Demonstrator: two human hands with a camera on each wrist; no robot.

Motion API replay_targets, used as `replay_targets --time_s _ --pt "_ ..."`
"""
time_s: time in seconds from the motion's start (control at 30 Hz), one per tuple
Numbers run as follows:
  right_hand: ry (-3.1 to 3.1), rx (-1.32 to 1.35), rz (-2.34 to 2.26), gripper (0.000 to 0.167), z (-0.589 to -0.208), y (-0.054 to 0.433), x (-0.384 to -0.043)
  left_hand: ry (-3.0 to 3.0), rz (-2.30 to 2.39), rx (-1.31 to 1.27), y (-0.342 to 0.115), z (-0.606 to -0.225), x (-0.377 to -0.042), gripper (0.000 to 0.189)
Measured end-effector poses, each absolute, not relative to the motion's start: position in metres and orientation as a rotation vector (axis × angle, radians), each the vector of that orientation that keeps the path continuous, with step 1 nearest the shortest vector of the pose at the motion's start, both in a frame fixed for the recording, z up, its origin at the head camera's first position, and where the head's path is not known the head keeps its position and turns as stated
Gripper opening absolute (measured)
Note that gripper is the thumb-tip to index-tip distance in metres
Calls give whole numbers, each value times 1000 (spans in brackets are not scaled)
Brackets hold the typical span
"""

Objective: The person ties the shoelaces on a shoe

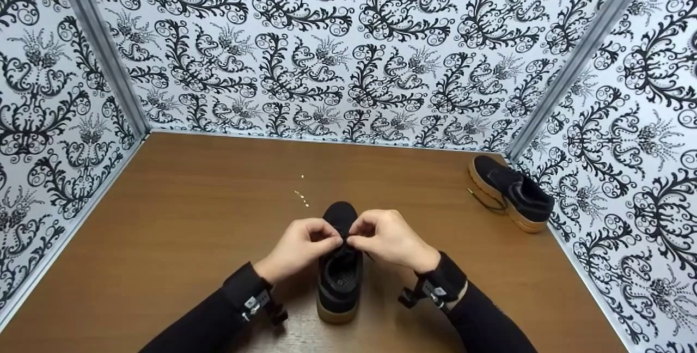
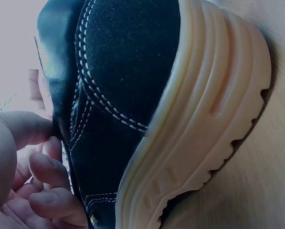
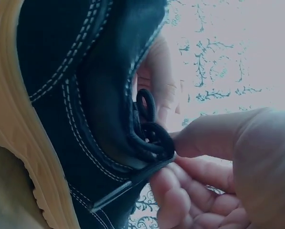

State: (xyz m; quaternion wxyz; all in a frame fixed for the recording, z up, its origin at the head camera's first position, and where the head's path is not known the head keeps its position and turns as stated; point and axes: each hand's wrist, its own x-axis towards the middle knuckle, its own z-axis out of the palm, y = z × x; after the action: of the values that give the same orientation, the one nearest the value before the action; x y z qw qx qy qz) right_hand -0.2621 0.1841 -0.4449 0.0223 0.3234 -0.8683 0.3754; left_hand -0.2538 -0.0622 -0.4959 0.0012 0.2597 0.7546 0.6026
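A black shoe point(image 1: 340, 294) with a tan sole stands upright on the table, its toe pointing away from me. Above its lacing, my left hand point(image 1: 297, 247) and right hand point(image 1: 389, 239) meet, fingertips close together. The right hand pinches a black shoelace point(image 3: 167, 143) between thumb and forefinger; loops of lace bulge beside its fingertips, and a lace tip point(image 3: 111, 195) hangs down the shoe's side. My left thumb and forefinger also pinch at the lace, though the shoe's edge mostly hides their grip in the left wrist view.
A matching black shoe point(image 1: 512, 192) lies near the table's right edge, a loose lace trailing beside it. Several small pale bits point(image 1: 302, 197) are scattered beyond the near shoe's toe. Patterned walls point(image 1: 326, 59) enclose the brown table point(image 1: 190, 206) at the back and both sides.
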Motion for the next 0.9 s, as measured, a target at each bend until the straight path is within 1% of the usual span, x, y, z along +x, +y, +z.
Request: replay_targets --time_s 0.17,0.6,0.9 --pt "-2752 948 1093 8 -442 186 -262 2387 1869 824 -63 -496 -254 8" --pt "-2512 1151 1004 12 -450 185 -264 2392 1874 848 -63 -495 -255 4" --pt "-2501 1137 965 10 -453 181 -262 2407 1867 806 -65 -497 -256 5"
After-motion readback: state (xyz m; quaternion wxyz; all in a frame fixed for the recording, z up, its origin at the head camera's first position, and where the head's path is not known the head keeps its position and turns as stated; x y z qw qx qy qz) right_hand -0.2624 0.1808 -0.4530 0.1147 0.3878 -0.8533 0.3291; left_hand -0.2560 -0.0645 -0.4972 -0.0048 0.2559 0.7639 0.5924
